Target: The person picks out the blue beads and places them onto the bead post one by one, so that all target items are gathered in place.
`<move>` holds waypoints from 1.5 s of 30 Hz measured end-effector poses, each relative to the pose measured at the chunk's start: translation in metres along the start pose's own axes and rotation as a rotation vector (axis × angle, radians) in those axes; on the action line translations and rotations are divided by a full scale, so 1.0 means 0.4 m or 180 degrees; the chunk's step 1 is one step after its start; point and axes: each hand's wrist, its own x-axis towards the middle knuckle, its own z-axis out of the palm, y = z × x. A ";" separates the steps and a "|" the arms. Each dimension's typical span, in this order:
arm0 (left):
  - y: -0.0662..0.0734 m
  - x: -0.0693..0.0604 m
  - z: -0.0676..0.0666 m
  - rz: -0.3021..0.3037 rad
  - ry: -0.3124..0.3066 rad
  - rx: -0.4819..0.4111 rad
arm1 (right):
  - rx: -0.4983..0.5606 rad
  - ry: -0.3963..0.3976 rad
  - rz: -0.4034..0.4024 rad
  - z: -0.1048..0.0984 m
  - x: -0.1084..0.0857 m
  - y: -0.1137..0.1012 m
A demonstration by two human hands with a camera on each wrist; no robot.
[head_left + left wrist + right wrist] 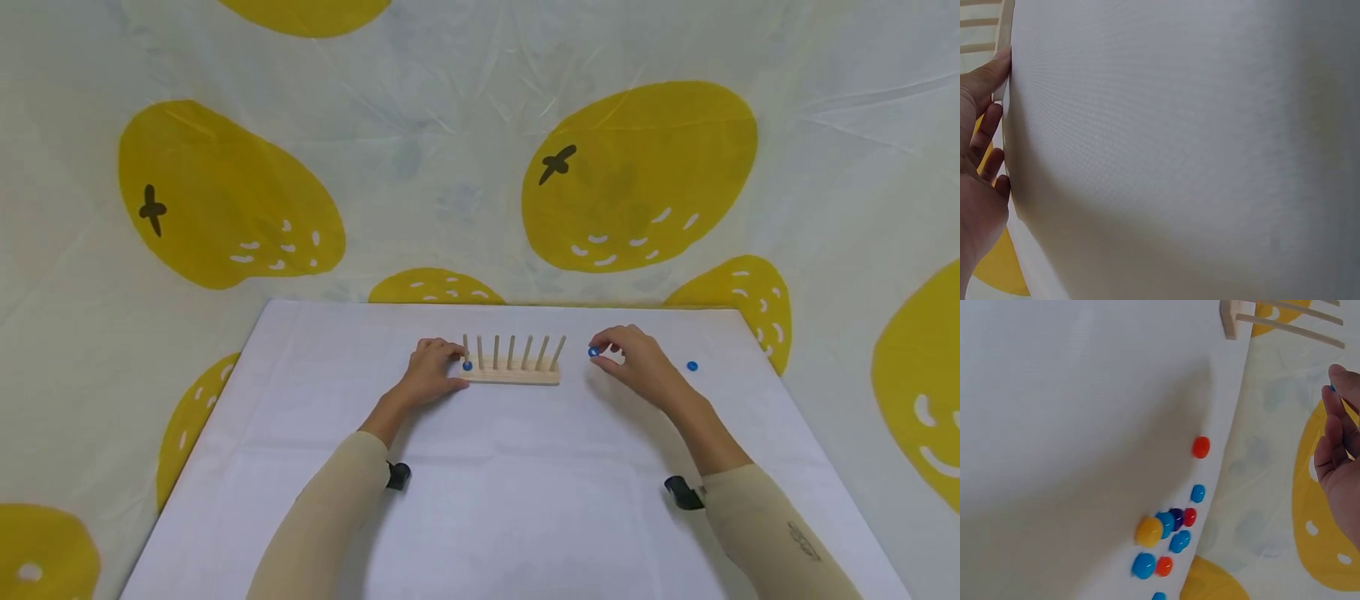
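Observation:
A wooden peg rack with a row of upright pegs stands on the white table. My left hand grips its left end, thumb at the front and fingers behind. A blue bead sits low on the leftmost peg. To the right of the rack, my right hand pinches another blue bead between thumb and fingertips, above the table. In the right wrist view that hand mostly hides the bead. The left wrist view shows the left thumb against the rack's edge.
Farther right lies a loose blue bead. The right wrist view shows several more beads on the table, among them an orange-red bead and a larger yellow bead. Behind the white table hangs a fruit-patterned cloth.

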 end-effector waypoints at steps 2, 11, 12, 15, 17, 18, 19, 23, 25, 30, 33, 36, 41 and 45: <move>-0.001 0.001 0.000 -0.0001 0.0002 0.0002 | -0.0007 0.0036 -0.0035 -0.006 0.016 -0.010; -0.003 0.001 0.002 0.0066 0.0024 -0.0012 | 0.0044 0.0213 -0.0253 -0.021 0.084 -0.056; -0.003 0.001 0.001 0.0079 0.0029 -0.0015 | 0.0053 0.0234 -0.0299 -0.020 0.092 -0.060; -0.002 -0.001 0.000 0.0109 0.0047 -0.0038 | 0.0088 0.0281 -0.0443 -0.011 0.116 -0.075; -0.002 0.000 0.000 0.0122 0.0043 -0.0035 | 0.0115 0.0275 -0.0504 -0.003 0.130 -0.085; -0.003 0.001 0.000 0.0125 0.0041 -0.0034 | 0.0118 0.0257 -0.0517 0.001 0.137 -0.090; -0.004 0.001 0.000 0.0128 0.0043 -0.0039 | 0.0130 0.0228 -0.0522 0.004 0.144 -0.096; -0.007 0.005 0.005 0.0122 0.0027 -0.0033 | 0.0156 0.0073 -0.0434 0.018 0.168 -0.127; -0.008 0.006 0.006 0.0123 0.0025 -0.0041 | 0.0165 0.0034 -0.0429 0.025 0.180 -0.143; -0.007 0.005 0.004 0.0122 0.0028 -0.0009 | 0.0194 -0.0061 -0.0436 0.048 0.205 -0.184; -0.005 0.003 0.001 0.0134 0.0044 0.0023 | 0.0220 -0.0133 -0.0428 0.060 0.216 -0.207; -0.003 0.002 -0.001 0.0138 0.0040 0.0035 | 0.0257 -0.0195 -0.0453 0.073 0.225 -0.224; -0.001 0.001 -0.006 0.0090 -0.0002 0.0003 | 0.0316 -0.0271 -0.0651 0.097 0.244 -0.243; -0.001 0.003 -0.006 0.0048 -0.0043 -0.0043 | 0.0355 -0.0285 -0.0858 0.114 0.260 -0.256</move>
